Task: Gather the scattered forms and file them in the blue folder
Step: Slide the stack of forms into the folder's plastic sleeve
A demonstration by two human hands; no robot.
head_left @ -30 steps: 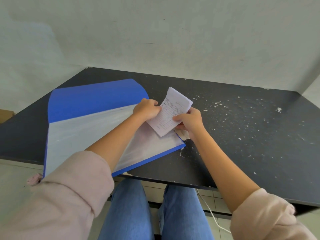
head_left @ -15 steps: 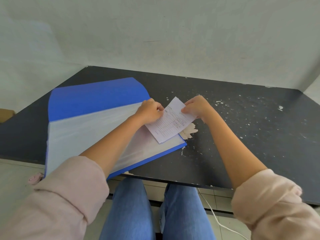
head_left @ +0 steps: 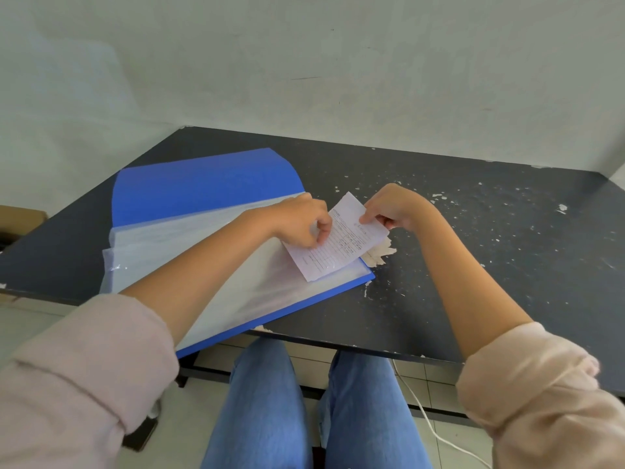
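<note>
Black table (head_left: 473, 265): blue folder (head_left: 203, 184) open; on its right corner, form (head_left: 338, 245), pinched by left hand (head_left: 301, 221) and right hand (head_left: 392, 208).

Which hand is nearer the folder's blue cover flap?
Left. The left hand sits at the flap's near right edge, over the clear sleeves; the right hand is farther right, over the table, pinching the form.

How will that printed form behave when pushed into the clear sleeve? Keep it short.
The form is probably thin, light and floppy: it lies flat on the clear sleeve, pinched by both the left hand and the right hand. Pushed from one edge, it would likely buckle. The glossy plastic may let it slide easily.
</note>
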